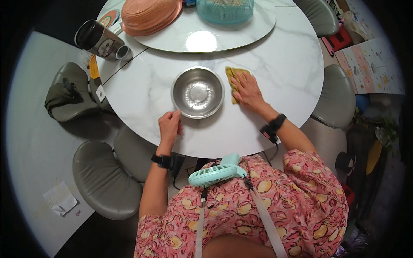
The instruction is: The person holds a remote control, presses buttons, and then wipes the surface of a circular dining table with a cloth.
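Note:
A round stainless steel bowl (198, 93) stands upright on the white marble-patterned table (146, 90), with nothing but reflections visible inside. Close against its lower left rim is my left hand (169, 127), fingers curled in a loose fist; I cannot tell whether the fingertips touch the metal. To the right of the bowl, my right hand (248, 91) presses down on a folded yellow cloth (232, 74), its fingers bent over it. The cloth lies on the tabletop and sticks out past the fingers on the left side.
A raised round turntable (172, 44) carries an orange basket-like cover (150, 17) and a teal mesh basket (225, 10). At the left stand a dark tumbler (95, 39) and a small metal cup (124, 53). Grey chairs (103, 178) surround the table. A mint fan (215, 174) hangs at my chest.

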Tool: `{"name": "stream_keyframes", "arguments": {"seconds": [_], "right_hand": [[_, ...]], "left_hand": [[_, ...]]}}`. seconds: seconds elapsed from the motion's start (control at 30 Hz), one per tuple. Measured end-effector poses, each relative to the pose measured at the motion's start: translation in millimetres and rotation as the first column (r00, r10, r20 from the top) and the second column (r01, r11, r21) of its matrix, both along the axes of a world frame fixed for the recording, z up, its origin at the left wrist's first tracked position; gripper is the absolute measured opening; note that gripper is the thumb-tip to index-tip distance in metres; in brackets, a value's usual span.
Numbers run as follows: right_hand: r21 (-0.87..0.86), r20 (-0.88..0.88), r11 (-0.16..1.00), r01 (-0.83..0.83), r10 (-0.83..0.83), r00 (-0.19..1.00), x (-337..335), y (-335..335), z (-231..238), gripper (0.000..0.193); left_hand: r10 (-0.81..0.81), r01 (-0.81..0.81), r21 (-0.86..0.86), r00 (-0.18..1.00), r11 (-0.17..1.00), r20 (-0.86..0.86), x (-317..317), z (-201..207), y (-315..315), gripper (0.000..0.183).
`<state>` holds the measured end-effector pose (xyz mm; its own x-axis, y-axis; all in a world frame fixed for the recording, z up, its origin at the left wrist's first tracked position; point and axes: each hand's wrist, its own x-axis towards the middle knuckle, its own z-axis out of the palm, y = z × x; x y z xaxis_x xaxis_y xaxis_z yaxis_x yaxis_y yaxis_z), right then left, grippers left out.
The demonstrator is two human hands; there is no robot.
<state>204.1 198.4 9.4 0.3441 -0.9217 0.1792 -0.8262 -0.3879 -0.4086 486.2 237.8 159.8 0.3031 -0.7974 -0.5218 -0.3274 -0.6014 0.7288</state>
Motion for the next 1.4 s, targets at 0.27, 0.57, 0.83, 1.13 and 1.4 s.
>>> {"name": "stream_keyframes", "arguments": {"seconds": [0.27, 0.57, 0.83, 1.13, 1.4], "right_hand": [[0.308, -0.174, 0.922, 0.235, -0.188, 0.967, -54, 45, -33, 0.058], [-0.145, 0.074, 0.974, -0.173, 0.185, 0.980, 57, -48, 9, 0.060], [-0.349, 0.055, 0.890, -0.293, 0.332, 0.942, 140, -142, 86, 0.057], [-0.613, 0.118, 0.621, -0.488, 0.683, 0.721, 173, -50, 81, 0.041], [-0.112, 0.065, 0.639, -0.761, 0.769, 0.636, 39, 33, 71, 0.048]], "left_hand": [[0.000, 0.029, 0.156, 0.984, 0.987, -0.179, -8, -18, -25, 0.021], [0.244, -0.255, -0.020, 0.942, 0.967, -0.230, 18, 47, 55, 0.016], [0.554, -0.649, -0.274, 0.754, 0.709, -0.353, 48, 94, 165, 0.015], [0.600, -0.756, -0.325, 0.651, 0.569, -0.465, 62, 87, 186, 0.013], [0.630, -0.775, -0.270, 0.625, 0.571, -0.461, 75, 65, 189, 0.013]]}}
